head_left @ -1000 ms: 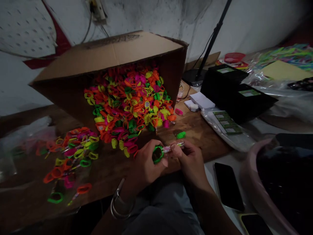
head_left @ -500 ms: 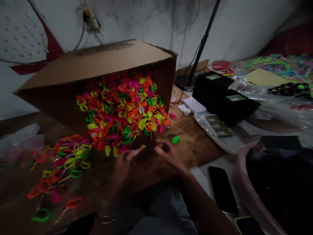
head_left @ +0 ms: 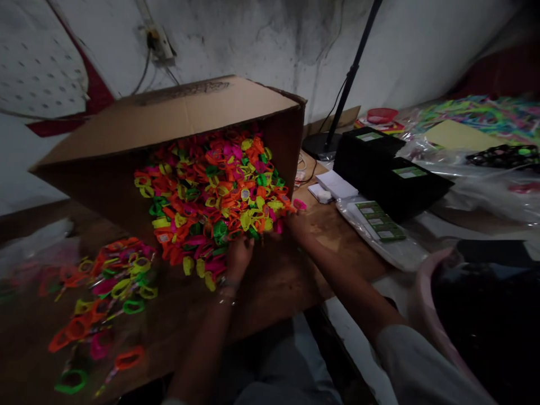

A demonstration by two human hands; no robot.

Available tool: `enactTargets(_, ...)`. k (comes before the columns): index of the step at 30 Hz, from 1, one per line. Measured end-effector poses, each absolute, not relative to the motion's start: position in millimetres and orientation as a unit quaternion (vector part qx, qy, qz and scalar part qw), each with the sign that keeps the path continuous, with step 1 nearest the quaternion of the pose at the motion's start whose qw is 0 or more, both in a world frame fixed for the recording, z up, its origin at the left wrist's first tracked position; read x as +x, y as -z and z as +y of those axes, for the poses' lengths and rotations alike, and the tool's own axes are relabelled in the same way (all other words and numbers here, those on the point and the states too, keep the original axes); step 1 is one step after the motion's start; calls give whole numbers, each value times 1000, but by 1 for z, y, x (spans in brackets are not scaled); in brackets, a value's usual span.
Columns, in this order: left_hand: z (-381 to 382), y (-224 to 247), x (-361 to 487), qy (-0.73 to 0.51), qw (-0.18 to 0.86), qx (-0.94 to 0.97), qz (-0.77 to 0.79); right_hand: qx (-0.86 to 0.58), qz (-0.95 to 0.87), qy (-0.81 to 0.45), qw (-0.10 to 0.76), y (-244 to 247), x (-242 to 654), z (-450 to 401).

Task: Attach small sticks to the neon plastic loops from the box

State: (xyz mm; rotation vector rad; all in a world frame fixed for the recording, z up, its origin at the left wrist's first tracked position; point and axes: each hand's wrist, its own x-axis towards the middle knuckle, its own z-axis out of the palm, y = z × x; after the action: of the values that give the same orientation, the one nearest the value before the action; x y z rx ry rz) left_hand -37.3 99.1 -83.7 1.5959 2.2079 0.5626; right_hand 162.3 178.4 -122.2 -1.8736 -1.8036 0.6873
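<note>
Left hand (head_left: 239, 257) and right hand (head_left: 297, 226) at a heap of plastic bands (head_left: 223, 194).
Nearest, a smaller cluster (head_left: 103, 287) lies on the table (head_left: 276, 289). Beyond, the hands reach the heap's front edge, the right near a pink band (head_left: 300, 204); whether either grasps anything, I cannot tell. The heap spills from a cardboard box (head_left: 198, 109). Likely picking; a careful fingertip pinch seems called for next.

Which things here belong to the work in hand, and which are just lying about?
Seemingly in use:
bright plastic pile, left hand and right hand at it
cardboard box it spills from
smaller heap at left

Probably just lying about:
red basket
black boxes
white paper stack
black stand
</note>
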Motion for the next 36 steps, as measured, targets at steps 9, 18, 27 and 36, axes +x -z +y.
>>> enactTargets(9,104,84,-10,-361,384,479,702,-563,-564,-390,461,82,170,79)
enactTargets(18,9,4,-1,-516,671,310,433,-411,-255,-578,657,29,142,-4)
enactTargets(27,-3,-5,10,-535,678,281,419,-373,-197,-622,660,8,131,-29)
enactTargets(36,-14,-30,-3,-314,541,596,503,-415,-403,-543,608,9,162,-21)
